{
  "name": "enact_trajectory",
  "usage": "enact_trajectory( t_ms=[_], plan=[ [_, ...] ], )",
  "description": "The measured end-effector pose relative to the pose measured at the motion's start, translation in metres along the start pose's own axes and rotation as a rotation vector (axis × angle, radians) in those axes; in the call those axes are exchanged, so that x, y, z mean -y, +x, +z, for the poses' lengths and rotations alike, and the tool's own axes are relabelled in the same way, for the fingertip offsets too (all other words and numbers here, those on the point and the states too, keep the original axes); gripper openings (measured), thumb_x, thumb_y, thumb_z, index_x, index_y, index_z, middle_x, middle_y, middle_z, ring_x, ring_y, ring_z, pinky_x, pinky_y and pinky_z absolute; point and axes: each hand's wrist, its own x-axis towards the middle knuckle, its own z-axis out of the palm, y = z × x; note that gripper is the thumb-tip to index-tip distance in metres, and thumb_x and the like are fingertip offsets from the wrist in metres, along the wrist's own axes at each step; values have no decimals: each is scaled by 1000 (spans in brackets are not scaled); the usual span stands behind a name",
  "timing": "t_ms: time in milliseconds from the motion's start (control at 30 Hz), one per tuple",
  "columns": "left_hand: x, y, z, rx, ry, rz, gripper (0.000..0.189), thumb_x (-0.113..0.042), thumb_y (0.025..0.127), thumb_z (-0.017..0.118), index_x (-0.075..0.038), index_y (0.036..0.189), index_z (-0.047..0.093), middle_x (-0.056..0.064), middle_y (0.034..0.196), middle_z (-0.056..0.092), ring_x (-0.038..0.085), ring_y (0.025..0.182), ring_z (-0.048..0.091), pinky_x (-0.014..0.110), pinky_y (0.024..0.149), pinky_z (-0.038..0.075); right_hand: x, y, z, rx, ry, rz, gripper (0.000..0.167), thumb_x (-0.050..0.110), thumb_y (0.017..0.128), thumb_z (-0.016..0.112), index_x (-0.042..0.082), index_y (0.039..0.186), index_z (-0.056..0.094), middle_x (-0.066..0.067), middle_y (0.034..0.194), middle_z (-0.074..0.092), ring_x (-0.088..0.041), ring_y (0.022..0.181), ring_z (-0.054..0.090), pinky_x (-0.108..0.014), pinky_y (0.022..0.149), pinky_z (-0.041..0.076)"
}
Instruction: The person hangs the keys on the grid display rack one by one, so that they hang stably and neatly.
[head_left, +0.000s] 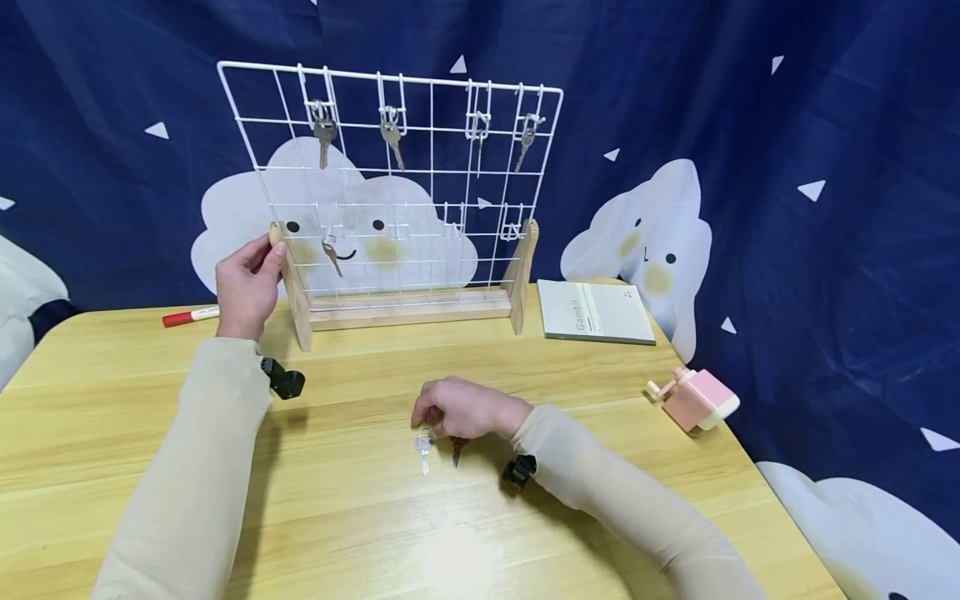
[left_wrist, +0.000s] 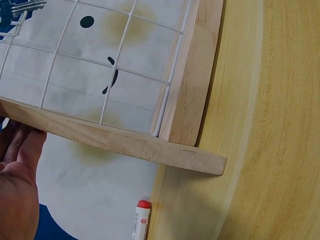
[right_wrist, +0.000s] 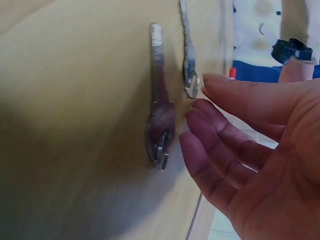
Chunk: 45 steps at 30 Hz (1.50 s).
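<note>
My left hand (head_left: 247,287) grips the top of the left wooden post (head_left: 297,296) of a white wire grid rack (head_left: 431,171); in the left wrist view the fingers lie behind that post. Low over the table, my right hand (head_left: 468,408) has its fingers loosely bent. Its thumb and forefinger tips are right at the ring of a silver key (head_left: 423,450), with a gap between them in the right wrist view. Beside it lies a second, darker key (right_wrist: 161,120) with its own ring, partly hidden by the hand in the head view.
Several keys hang from the rack's upper hooks, and one key (head_left: 332,252) hangs lower left. A red-capped marker (head_left: 187,317) lies left of the rack. At the right are a notebook (head_left: 596,312) and a pink crank sharpener (head_left: 697,400). A blue curtain (head_left: 637,75) stands behind the table.
</note>
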Motion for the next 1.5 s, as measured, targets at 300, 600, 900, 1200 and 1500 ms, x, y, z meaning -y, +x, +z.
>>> enact_trajectory(
  t_ms=[300, 600, 900, 1200, 1500],
  plan=[
    [0, 0, -1, 5, -4, 6, 45, -29, 99, 57, -10, 140, 56, 13, 134, 58, 13, 114, 57, 27, 96, 49, 0, 6, 6, -19, -99, -44, 19, -2, 82, 76, 13, 92, 70, 7, 89, 56, -4, 83, 53, -11, 76, 45],
    [-1, 1, 0, 2, -30, 17, 44, -28, 99, 58, -9, 138, 57, 14, 132, 59, 13, 112, 58, 26, 95, 49, -3, 3, 7, -6, -13, -45, 17, -3, 86, 72, 13, 84, 68, 9, 83, 63, -2, 77, 56, -12, 73, 47],
    [-1, 0, 0, -8, -5, 30, 44, -29, 99, 59, -8, 138, 58, 14, 131, 60, 12, 110, 59, 25, 93, 51, -2, -3, 0, -49, 62, -62, 13, 1, 88, 72, 13, 89, 72, 12, 86, 66, -1, 80, 59, -13, 77, 49],
    [0, 1, 0, -6, -1, 27, 45, -30, 99, 58, -8, 138, 57, 14, 132, 59, 12, 110, 59, 24, 93, 50, 2, -9, -10, -97, 136, -86, 14, -7, 88, 68, 5, 94, 73, 2, 89, 69, -4, 81, 61, -14, 77, 52],
    [-2, -1, 0, -7, -5, 17, 45, -29, 99, 58, -9, 139, 57, 15, 133, 58, 12, 112, 59, 25, 94, 50, 5, -11, -16, -145, 130, -99, 12, -6, 89, 68, 3, 95, 73, 0, 90, 69, -4, 80, 60, -16, 75, 53]
  ],
)
